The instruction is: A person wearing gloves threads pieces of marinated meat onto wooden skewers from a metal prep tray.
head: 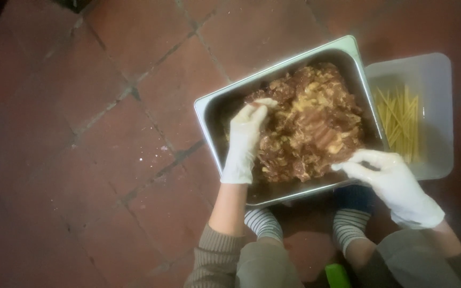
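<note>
A deep steel tray [209,109] sits on the floor, filled with brown marinated meat pieces [310,125]. My left hand [245,140], in a white glove, reaches into the tray's left side, its fingertips pinching a piece of meat at the heap's edge. My right hand [388,178], also gloved, rests at the tray's near right corner, fingers curled toward the meat; whether it holds anything is unclear. A white plastic tub [436,80] to the right of the tray holds several thin wooden skewers [401,122].
The floor is red-brown tile [113,138] with dark grout lines. My striped socks [265,221] and knees are just below the tray. A small green object [337,274] lies between my legs at the bottom edge.
</note>
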